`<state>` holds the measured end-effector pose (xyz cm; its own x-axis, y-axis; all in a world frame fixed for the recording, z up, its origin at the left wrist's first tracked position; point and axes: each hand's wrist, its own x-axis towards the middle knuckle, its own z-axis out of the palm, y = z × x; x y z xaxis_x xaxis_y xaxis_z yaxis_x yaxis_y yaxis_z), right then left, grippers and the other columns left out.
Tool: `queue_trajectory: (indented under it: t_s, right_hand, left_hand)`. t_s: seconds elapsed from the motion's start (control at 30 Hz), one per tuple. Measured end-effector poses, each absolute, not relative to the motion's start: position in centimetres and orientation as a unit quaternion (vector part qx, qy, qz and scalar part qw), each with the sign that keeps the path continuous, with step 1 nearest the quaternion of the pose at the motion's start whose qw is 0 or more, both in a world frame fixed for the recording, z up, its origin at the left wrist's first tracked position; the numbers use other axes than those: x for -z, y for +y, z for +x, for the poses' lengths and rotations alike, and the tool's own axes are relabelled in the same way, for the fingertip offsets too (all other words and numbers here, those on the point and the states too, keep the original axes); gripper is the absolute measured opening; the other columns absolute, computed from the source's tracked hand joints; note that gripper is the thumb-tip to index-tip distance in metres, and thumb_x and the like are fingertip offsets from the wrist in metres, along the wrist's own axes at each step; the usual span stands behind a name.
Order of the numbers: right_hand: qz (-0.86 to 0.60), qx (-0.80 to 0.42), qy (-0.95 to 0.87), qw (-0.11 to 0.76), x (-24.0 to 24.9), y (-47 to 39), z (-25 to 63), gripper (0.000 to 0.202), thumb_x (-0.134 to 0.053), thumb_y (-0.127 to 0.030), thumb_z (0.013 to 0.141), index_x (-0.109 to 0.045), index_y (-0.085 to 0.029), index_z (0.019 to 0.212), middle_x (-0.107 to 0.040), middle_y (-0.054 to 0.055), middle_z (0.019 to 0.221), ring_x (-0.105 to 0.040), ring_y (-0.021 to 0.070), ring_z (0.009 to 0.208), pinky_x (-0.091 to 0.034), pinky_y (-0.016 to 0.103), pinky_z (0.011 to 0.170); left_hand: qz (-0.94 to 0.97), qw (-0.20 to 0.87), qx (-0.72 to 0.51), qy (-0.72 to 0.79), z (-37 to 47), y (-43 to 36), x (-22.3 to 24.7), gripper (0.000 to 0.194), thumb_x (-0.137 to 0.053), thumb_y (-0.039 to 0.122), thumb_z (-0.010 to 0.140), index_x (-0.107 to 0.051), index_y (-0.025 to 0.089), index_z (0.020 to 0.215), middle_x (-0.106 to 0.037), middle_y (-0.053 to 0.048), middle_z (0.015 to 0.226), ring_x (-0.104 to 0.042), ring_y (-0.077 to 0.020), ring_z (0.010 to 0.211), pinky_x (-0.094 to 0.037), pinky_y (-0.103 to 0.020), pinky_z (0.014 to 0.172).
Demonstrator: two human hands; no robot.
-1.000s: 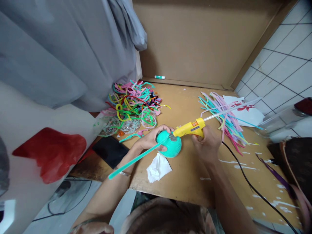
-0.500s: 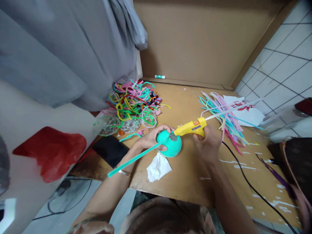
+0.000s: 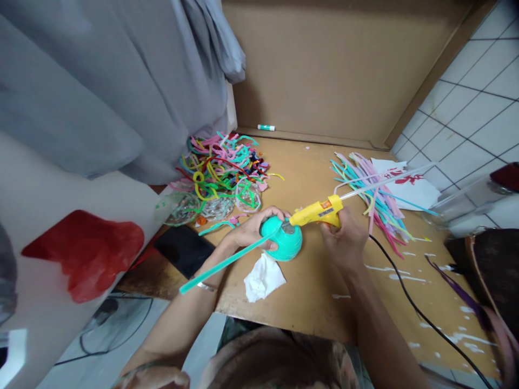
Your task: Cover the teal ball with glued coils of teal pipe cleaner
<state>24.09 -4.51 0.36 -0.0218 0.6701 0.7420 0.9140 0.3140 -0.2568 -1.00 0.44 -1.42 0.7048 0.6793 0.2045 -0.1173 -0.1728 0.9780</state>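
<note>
At the left of the frame, a black slab [image 3: 184, 252] is seen on the worktop [image 3: 302, 175], a tangle of stems [image 3: 231, 162] heaped above it. A teal strip [image 3: 227, 262] is slanted up to the ball [image 3: 287, 247], which is held near the centre by the left hand [image 3: 249, 229], its fingers curved around the side. A tissue [image 3: 263, 278] is placed just below. The glue gun [image 3: 318, 212] is gripped by the right hand [image 3: 347, 239], fingers wrapped round its handle; whether the ball is touched by the nozzle cannot be made out. At right, a bundle [image 3: 379, 201] is laid.

I count one glue gun [image 3: 316, 213], one turquoise ball [image 3: 288, 248], one crumpled tissue [image 3: 263, 279] and two heaps of colourful strips [image 3: 221, 165]. One tube [image 3: 266, 128] lies at my bench's [image 3: 308, 175] back edge.
</note>
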Motion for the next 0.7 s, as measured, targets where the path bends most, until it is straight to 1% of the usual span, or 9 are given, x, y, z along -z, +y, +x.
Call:
queue_trajectory:
  t_s: [0.27, 0.4, 0.53, 0.7]
  right_hand:
    - [-0.593, 0.115, -0.683, 0.411, -0.28, -4.55, 24.06, 0.013, -0.056, -0.026, 0.079, -0.044, -0.025, 0.076, -0.056, 0.001, 0.073, -0.049, 0.0195, 0.067, -0.035, 0.031, 0.061]
    - [-0.583, 0.116, -0.691, 0.411, -0.26, -4.49, 24.08, 0.015, -0.056, -0.027, 0.078, -0.042, -0.025, 0.073, -0.055, 0.001, 0.071, -0.048, 0.0193, 0.065, -0.035, 0.031, 0.060]
    - [-0.583, 0.105, -0.689, 0.417, -0.16, -4.41, 24.24, 0.012, -0.056, -0.029, 0.080, -0.045, -0.025, 0.077, -0.057, 0.001, 0.073, -0.050, 0.0195, 0.067, -0.036, 0.031, 0.061]
    - [-0.599, 0.092, -0.679, 0.416, -0.14, -4.43, 24.04, 0.012, -0.056, -0.030, 0.077, -0.045, -0.025, 0.075, -0.056, 0.001, 0.071, -0.049, 0.0190, 0.065, -0.035, 0.031, 0.060]
  left_hand:
    - [0.695, 0.605, -0.330, 0.206, -0.99, 0.36, 1.36, 0.067, -0.091, 0.038, 0.055, -0.056, 0.020, 0.109, -0.056, -0.014, 0.137, -0.054, -0.0339, 0.127, -0.043, -0.045, 0.102]
    - [0.692, 0.608, -0.328, 0.209, -0.99, 0.34, 1.36, 0.067, -0.091, 0.037, 0.055, -0.056, 0.019, 0.109, -0.055, -0.013, 0.137, -0.054, -0.0333, 0.125, -0.044, -0.044, 0.101]
    - [0.688, 0.613, -0.330, 0.204, -0.92, 0.31, 1.36, 0.069, -0.091, 0.038, 0.054, -0.056, 0.019, 0.110, -0.056, -0.013, 0.135, -0.055, -0.0321, 0.125, -0.044, -0.042, 0.100]
    - [0.692, 0.611, -0.331, 0.198, -0.92, 0.27, 1.31, 0.066, -0.090, 0.038, 0.056, -0.056, 0.020, 0.109, -0.056, -0.013, 0.135, -0.054, -0.0320, 0.126, -0.043, -0.042, 0.101]
